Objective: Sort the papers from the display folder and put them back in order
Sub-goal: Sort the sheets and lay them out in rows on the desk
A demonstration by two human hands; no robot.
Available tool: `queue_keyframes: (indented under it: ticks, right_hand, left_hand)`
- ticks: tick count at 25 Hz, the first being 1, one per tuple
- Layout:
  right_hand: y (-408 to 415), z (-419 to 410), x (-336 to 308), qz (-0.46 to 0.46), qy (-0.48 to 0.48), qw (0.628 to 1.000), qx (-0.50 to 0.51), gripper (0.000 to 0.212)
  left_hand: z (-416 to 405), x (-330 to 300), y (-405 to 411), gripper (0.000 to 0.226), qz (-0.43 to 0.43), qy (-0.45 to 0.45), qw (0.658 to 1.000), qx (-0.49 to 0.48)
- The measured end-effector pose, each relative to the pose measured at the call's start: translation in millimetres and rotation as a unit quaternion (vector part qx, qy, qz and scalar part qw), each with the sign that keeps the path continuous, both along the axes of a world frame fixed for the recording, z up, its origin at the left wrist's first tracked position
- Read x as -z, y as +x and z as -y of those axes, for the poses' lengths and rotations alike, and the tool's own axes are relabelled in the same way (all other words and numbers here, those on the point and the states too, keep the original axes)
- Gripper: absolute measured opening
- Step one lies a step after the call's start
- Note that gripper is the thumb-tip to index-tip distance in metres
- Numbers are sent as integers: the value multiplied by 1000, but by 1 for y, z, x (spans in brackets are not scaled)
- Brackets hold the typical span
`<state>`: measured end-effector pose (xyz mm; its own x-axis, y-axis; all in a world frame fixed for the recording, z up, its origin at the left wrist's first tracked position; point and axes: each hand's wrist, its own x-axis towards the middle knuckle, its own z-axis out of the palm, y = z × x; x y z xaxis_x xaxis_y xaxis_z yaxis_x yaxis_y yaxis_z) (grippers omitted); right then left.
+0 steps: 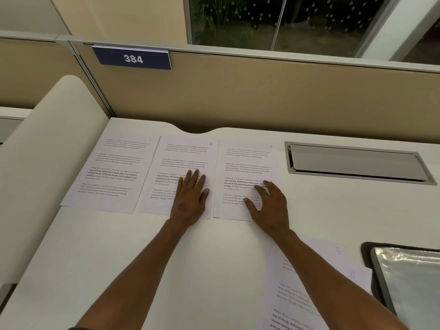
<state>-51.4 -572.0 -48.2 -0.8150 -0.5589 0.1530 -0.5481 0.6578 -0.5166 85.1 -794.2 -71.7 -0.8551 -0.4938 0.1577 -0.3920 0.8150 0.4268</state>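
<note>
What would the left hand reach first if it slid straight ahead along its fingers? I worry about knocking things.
The left hand lies flat on the middle sheet. Straight ahead is only that sheet's upper half, then bare desk, then probably the partition panel.

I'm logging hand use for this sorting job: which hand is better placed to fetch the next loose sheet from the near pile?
Probably the right hand: the loose sheets lie under its forearm, beside the display folder. The left hand rests flat on the middle sheet, farther away.
</note>
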Motion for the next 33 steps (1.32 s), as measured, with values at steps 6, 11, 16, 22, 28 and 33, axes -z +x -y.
queue_keyframes:
  ticks: [6,11,16,22,28,33]
  right_hand:
    - [41,-85,-37,23,-166,974,154,37]
    - [109,-224,-20,20,-23,956,291,49]
    - [148,-288,-27,112,38,933,340,83]
    - [149,-297,-36,193,-37,938,284,80]
    - [144,-306,-40,238,-121,924,272,40]
    - [139,-324,-35,281,-152,919,233,22]
  left_hand:
    - [-62,-29,19,45,-149,44,987,-41]
    - [-205,-31,83,40,-160,132,977,49]
    - [-294,-15,129,42,-102,154,975,127]
    - [-308,-2,136,42,-57,86,985,136]
    - [-322,-7,136,43,-51,70,990,108]
    - [-358,-25,129,38,-71,102,990,62]
